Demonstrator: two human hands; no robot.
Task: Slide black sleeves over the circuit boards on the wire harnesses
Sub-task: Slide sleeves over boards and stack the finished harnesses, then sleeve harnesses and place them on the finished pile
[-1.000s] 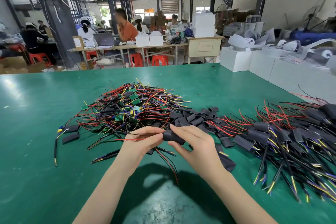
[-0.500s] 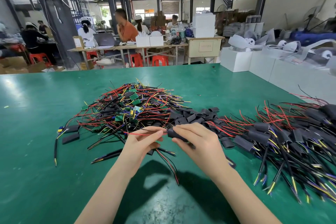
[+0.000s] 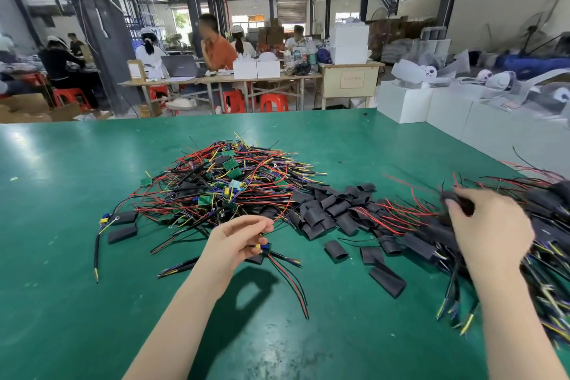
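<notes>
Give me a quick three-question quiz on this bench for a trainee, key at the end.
1. True or false: the right hand holds a sleeved harness over the pile of finished harnesses.
2. Which lies between the two harness piles? A) loose black sleeves B) a cardboard box C) a laptop
3. Fill in: the pile of unsleeved harnesses shows bare ____ circuit boards.

Key: 1 true; 2 A; 3 green

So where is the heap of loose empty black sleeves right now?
In the head view, the heap of flat black tube sleeves lies mid-table on the green mat, between the tangled pile of unsleeved wire harnesses and the right hand.
</notes>
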